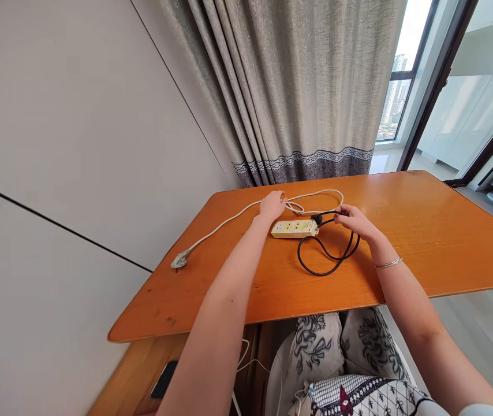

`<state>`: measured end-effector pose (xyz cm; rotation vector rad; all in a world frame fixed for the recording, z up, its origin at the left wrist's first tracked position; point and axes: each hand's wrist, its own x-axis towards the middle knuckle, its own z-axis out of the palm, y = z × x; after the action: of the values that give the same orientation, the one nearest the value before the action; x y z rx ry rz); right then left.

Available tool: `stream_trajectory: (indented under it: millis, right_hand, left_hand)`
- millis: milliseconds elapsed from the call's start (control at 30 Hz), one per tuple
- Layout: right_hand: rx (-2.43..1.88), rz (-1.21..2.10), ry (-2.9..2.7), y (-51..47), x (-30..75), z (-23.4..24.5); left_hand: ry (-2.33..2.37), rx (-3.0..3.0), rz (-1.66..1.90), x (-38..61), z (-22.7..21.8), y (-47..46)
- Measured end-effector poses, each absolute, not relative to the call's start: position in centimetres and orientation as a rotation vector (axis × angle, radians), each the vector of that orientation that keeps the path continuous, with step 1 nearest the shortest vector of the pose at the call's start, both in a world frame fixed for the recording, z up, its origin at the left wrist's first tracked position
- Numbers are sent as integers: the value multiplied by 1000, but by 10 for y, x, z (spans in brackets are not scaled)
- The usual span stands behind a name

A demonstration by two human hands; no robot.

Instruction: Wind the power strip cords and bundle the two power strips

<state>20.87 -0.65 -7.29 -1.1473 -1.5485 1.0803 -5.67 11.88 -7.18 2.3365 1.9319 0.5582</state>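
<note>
A cream power strip [294, 229] with yellowish edges lies on the orange-brown wooden table [445, 231]. A black plug [316, 219] sits at its right end. My right hand [353, 221] pinches the black cord [322, 274], which loops on the tabletop below it. Just beyond the strip's left end, my left hand [273, 205] rests over the white cord [229, 219], fingers stretched out and a little apart; part of the cord is hidden under it. That white cord forms loops to the right and ends at a pale plug [179, 260] on the left.
A grey curtain [307, 86] hangs behind the table's far edge, and a pale wall [77, 115] borders its left. Below the near edge are a wooden surface with a dark phone-like object [164, 378] and a thin white cable [253, 363]. Glass doors stand at the right.
</note>
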Motion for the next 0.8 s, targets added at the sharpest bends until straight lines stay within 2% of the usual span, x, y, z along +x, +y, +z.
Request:
stream_trajectory:
  millis: [167, 233, 367, 500, 600, 800]
  right_hand:
    - [-1131, 1148, -1359, -8, 206, -68]
    - [-1116, 1137, -1294, -5, 204, -70]
    - [-1068, 1148, -1213, 0, 202, -76]
    - [-1092, 1131, -1175, 2, 205, -76]
    - [-1080, 1091, -968, 7, 222, -72]
    - [-925, 1095, -594, 10, 314, -61]
  left_hand:
    - [1634, 2532, 932, -29, -72, 81]
    - [1470, 2601, 980, -15, -70, 62]
    - [1137, 2780, 635, 17, -66, 33]
    - [1192, 2795, 470, 32, -65, 25]
    - [1209, 2682, 642, 21, -59, 31]
    - [1235, 2238, 1338, -43, -20, 52]
